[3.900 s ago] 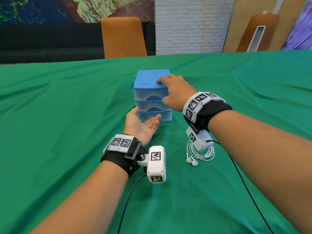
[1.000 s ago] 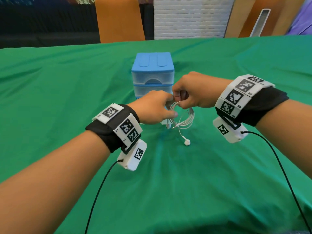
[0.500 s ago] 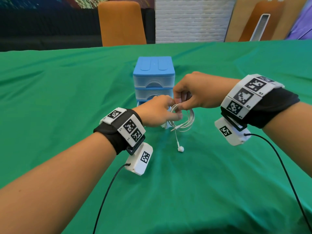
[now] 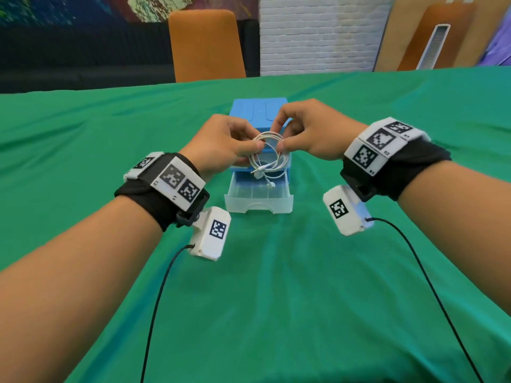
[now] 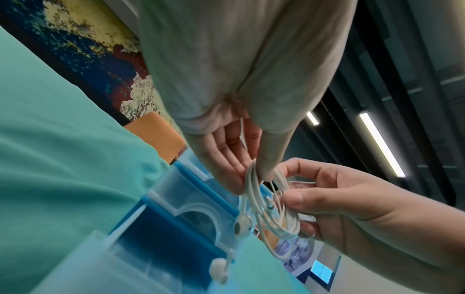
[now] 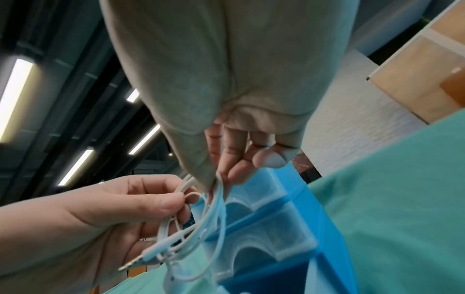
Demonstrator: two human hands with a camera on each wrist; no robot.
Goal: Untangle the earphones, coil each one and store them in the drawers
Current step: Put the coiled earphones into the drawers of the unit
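Storing step: your left hand (image 4: 221,142) and right hand (image 4: 309,134) both pinch the coiled white wired earphones (image 4: 266,154); lower them into the open clear plastic bottom drawer (image 4: 258,201) at 6 o'clock, then let go.

Orange chair (image 4: 206,45), white brick wall (image 4: 315,31), green tablecloth (image 4: 276,299).
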